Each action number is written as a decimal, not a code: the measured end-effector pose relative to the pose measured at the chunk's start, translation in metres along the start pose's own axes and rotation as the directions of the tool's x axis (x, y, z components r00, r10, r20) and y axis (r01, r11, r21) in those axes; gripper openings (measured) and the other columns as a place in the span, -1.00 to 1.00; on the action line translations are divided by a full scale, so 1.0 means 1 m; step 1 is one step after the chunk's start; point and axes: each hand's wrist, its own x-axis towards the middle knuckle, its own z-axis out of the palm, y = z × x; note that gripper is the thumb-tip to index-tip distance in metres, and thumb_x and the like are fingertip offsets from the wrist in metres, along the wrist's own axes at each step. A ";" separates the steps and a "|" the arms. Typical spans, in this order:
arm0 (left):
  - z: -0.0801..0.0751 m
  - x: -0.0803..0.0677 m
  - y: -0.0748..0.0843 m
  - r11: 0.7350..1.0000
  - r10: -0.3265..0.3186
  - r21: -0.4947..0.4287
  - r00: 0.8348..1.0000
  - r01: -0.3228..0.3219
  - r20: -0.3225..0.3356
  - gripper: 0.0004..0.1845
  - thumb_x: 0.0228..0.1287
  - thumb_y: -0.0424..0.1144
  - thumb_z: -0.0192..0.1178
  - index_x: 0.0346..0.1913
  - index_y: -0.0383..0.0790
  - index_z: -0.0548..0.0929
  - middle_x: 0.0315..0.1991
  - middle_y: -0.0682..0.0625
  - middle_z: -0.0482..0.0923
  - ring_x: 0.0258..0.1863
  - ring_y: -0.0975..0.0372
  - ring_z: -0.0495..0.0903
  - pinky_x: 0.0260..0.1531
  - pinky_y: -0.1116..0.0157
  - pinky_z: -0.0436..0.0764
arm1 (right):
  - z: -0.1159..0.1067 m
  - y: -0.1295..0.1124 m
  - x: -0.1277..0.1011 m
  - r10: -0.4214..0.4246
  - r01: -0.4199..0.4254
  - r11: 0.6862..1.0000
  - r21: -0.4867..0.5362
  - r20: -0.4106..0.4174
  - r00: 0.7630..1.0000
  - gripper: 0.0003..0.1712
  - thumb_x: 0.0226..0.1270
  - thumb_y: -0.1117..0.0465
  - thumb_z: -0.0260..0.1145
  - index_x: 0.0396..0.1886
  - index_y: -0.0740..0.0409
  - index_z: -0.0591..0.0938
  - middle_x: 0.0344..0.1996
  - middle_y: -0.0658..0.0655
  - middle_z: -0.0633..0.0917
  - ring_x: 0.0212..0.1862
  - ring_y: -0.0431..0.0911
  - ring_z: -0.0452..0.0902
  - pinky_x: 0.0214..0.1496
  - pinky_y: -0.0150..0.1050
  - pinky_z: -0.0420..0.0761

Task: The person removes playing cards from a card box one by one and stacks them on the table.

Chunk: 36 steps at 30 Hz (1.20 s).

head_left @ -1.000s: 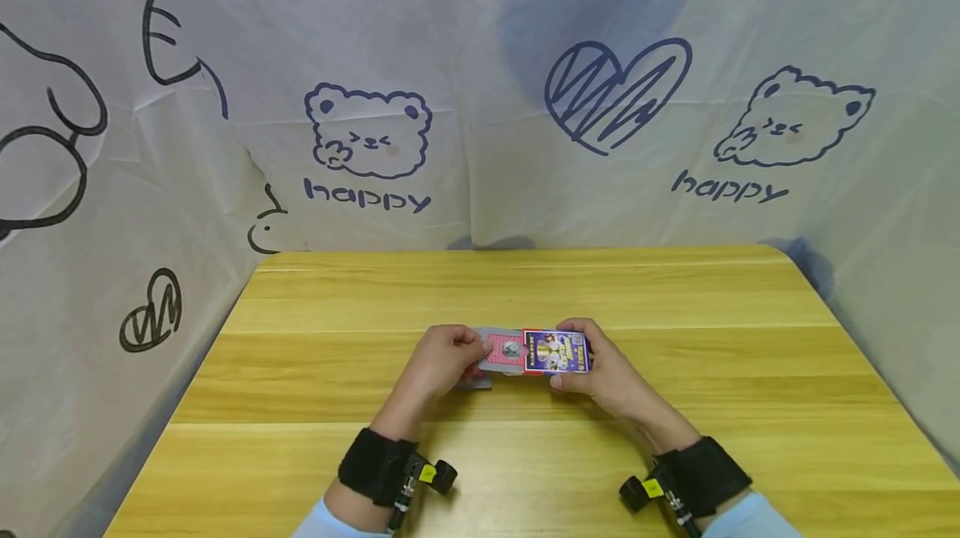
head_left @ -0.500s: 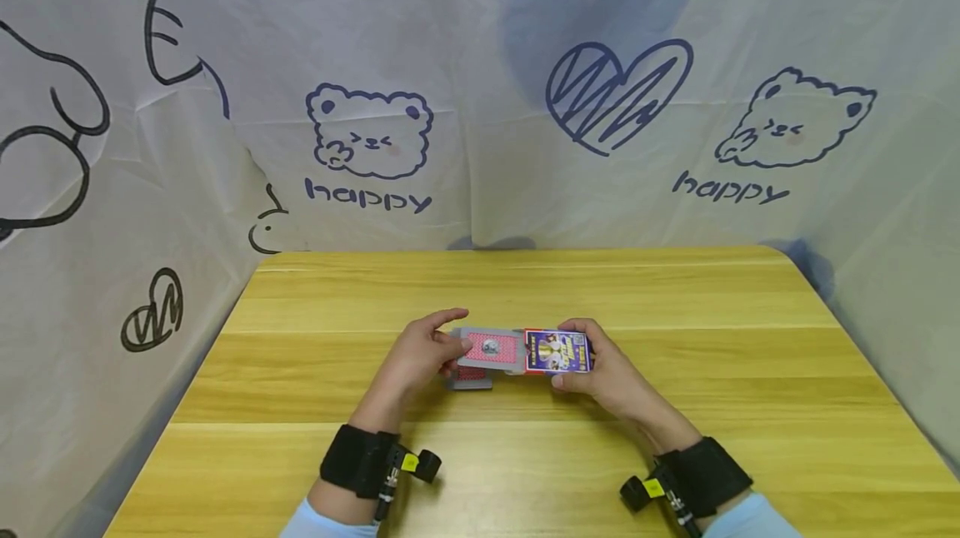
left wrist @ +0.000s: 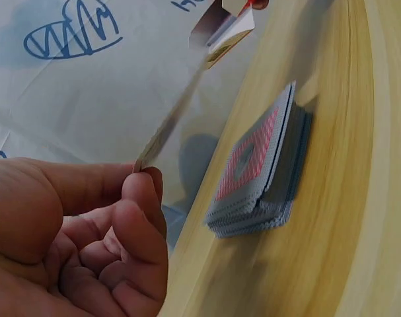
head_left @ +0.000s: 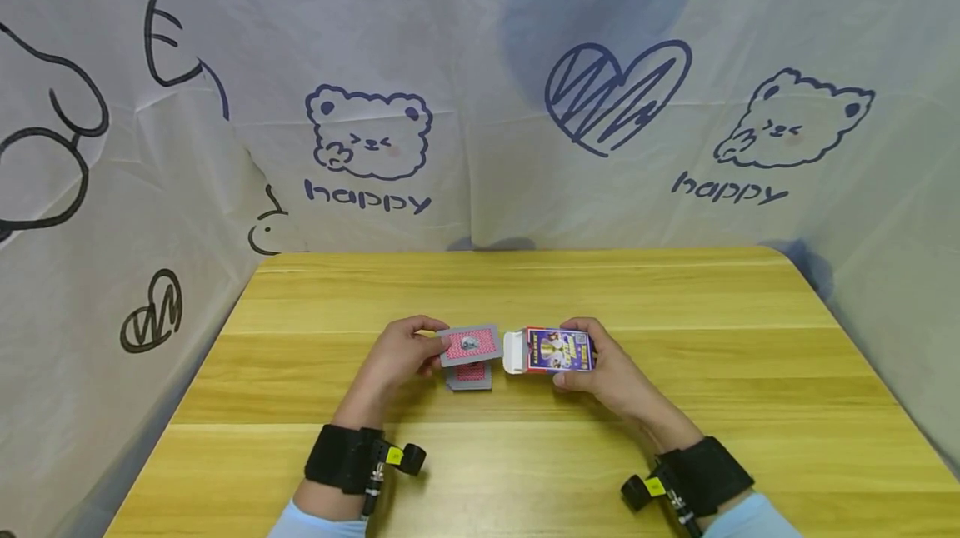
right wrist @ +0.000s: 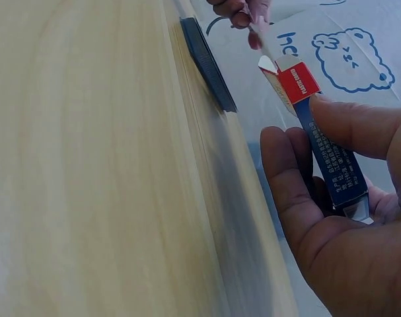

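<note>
Left hand [head_left: 396, 352] pinches a card [head_left: 469, 345] above the pile [head_left: 470, 376]; right hand [head_left: 607, 371] grips the open box [head_left: 555, 351].

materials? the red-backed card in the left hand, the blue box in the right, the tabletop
Red-backed playing card: probably coated paper or thin plastic; it is sheet-thin edge-on in the left wrist view.
Blue printed card box: looks like glossy paperboard, with folded white flaps and a creased red end.
Yellow tabletop: wood or wood-look laminate, satin; straight grain bands, which one is unclear.

Card stack [head_left: 469, 376] lies on the desk [head_left: 675, 405]. Single card [head_left: 469, 345] is held just above it; card box [head_left: 553, 351] right of it.
</note>
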 end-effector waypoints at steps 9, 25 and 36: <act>-0.004 0.003 -0.001 0.995 -0.043 -0.095 0.998 0.039 -0.038 -0.63 0.44 -0.45 0.21 0.24 -0.44 0.46 -0.36 -0.17 0.72 -0.50 0.23 0.71 -0.44 0.34 0.71 | 0.000 0.000 -0.001 0.000 0.000 1.000 0.002 0.002 1.000 -0.10 0.28 0.38 0.55 0.51 0.10 0.27 0.27 0.36 0.49 0.12 0.08 0.54 0.08 -0.23 0.59; 0.000 0.001 -0.003 0.999 -0.009 0.051 0.995 0.014 -0.100 -0.82 0.53 -0.33 0.13 -0.08 -0.37 0.69 -0.19 -0.16 0.70 -0.33 0.15 0.67 -0.35 0.26 0.63 | -0.001 0.004 0.000 -0.013 0.013 1.000 -0.020 0.007 1.000 -0.11 0.26 0.36 0.56 0.49 0.09 0.28 0.24 0.34 0.52 0.13 0.08 0.54 0.13 -0.19 0.58; 0.000 0.000 -0.003 0.992 -0.010 0.124 0.995 0.022 -0.097 -0.79 0.46 -0.27 0.29 0.03 -0.32 0.74 -0.28 -0.07 0.65 -0.33 0.15 0.53 -0.33 0.27 0.51 | 0.000 0.004 0.001 -0.002 0.002 1.000 -0.004 -0.001 1.000 -0.11 0.27 0.39 0.55 0.49 0.07 0.29 0.26 0.34 0.50 0.12 0.08 0.55 0.12 -0.20 0.59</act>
